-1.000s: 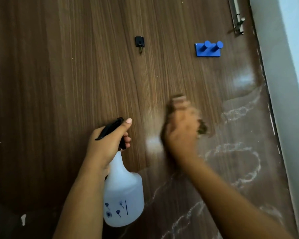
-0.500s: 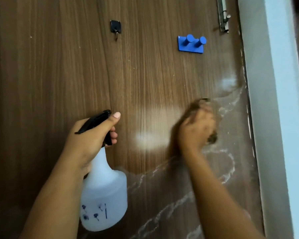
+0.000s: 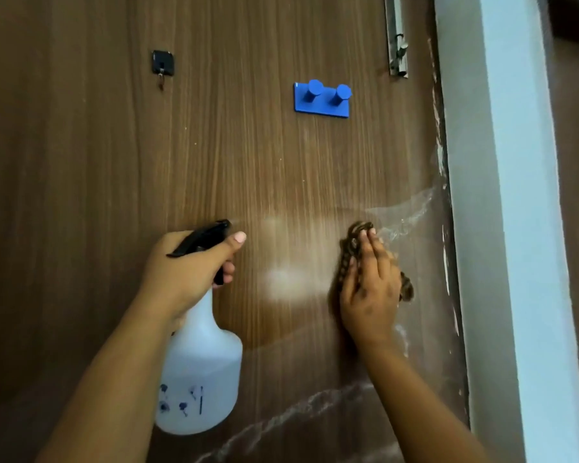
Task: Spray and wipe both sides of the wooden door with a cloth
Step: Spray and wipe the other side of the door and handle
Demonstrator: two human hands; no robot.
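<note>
The right hand (image 3: 370,289) presses the cloth (image 3: 350,248) flat with straight fingers, and the misted patch lies just to its left, toward the spray bottle (image 3: 199,379) gripped by the left hand (image 3: 188,272).

Two bare arms come up from the bottom, with no sleeves on them. The left hand (image 3: 188,272) and the right hand (image 3: 370,289) wear nothing at all. The left thumbnail is short and plain.
</note>
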